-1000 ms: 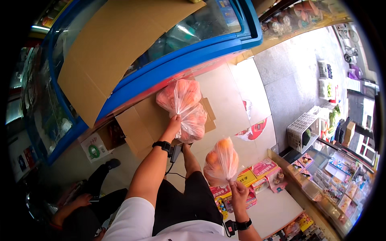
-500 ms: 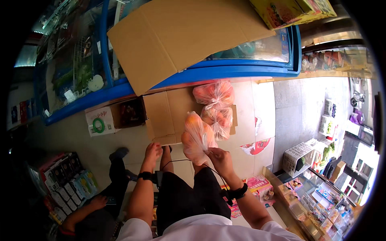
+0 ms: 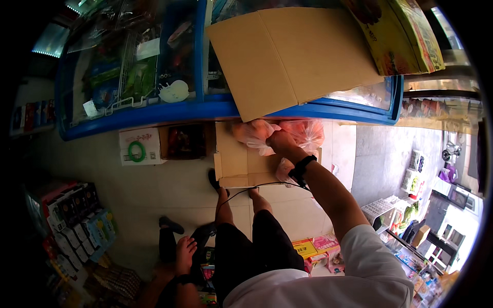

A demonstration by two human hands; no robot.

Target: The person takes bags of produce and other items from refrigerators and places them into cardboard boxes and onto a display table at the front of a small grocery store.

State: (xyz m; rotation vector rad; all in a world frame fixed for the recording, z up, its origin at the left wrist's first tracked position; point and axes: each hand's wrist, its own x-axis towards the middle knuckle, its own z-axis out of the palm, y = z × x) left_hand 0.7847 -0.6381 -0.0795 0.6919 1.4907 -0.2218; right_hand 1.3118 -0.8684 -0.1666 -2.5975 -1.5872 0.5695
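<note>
My right hand (image 3: 280, 141) is closed on the gathered neck of a clear plastic bag of round orange-red fruit (image 3: 252, 132). That bag rests at the far side of an open cardboard box (image 3: 251, 180) on the floor. Beside it, to the right, lies a second bag of reddish fruit (image 3: 309, 134). A third fruit bag (image 3: 284, 169) is mostly hidden behind my right forearm. My left hand (image 3: 185, 252) hangs low beside my left leg, empty, with its fingers apart.
A blue-framed glass-topped freezer (image 3: 215, 109) stands just beyond the box, with a cardboard sheet (image 3: 298, 56) and a yellow carton (image 3: 393, 36) on top. Left of the box is a white carton with a green ring (image 3: 137, 152). Stacked packages (image 3: 77, 231) and another person's legs are at the left.
My right hand has carried the fruit bag away from my body to the box's far side. My left hand has drawn back toward me from the box's near edge. The view has shifted.
</note>
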